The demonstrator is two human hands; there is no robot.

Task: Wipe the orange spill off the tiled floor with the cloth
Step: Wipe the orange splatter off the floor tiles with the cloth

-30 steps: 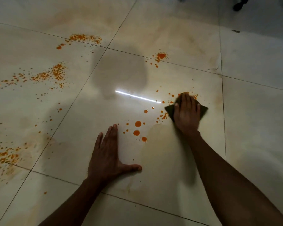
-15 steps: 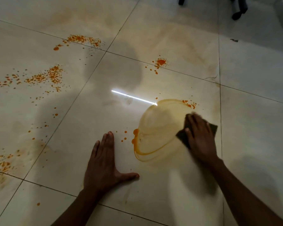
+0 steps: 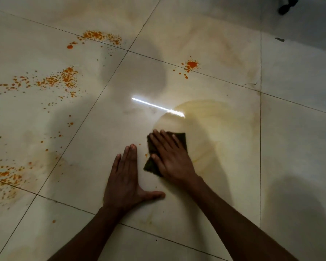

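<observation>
The right hand [image 3: 172, 159], fingers flat, has swept the cloth [image 3: 152, 165] back beside the braced, empty left hand [image 3: 125, 178], smearing mid-tile drops; orange spill [image 3: 61, 80] remains toward the floor's [image 3: 299, 129] left edge.

left hand [image 3: 127, 178] flat, right hand [image 3: 170, 158] pressing down

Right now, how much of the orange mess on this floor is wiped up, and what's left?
Done: the tile under the hands shows only a pale yellowish smear. In hand: the right hand presses the cloth flat on the floor; the left hand rests flat beside it. Left: the splat ahead, the speckle patches on the left, and a few drops by the cloth.
</observation>
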